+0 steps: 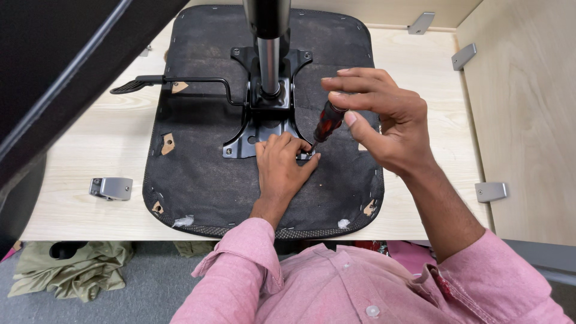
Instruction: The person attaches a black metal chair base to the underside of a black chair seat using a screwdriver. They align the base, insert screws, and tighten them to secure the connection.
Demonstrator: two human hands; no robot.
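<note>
An upturned office chair seat, covered in black fabric, lies on a light wooden table. A black metal mounting plate with a gas cylinder sits at its middle, and a lever sticks out to the left. My right hand grips a screwdriver with a dark red and black handle, tip down at the plate's lower right corner. My left hand rests flat on the seat, fingers pinched around the screwdriver tip. The screw itself is hidden.
Grey metal brackets sit on the table at the left, right and back. A plywood panel stands on the right. A dark chair part crosses the upper left. Green cloth lies on the floor.
</note>
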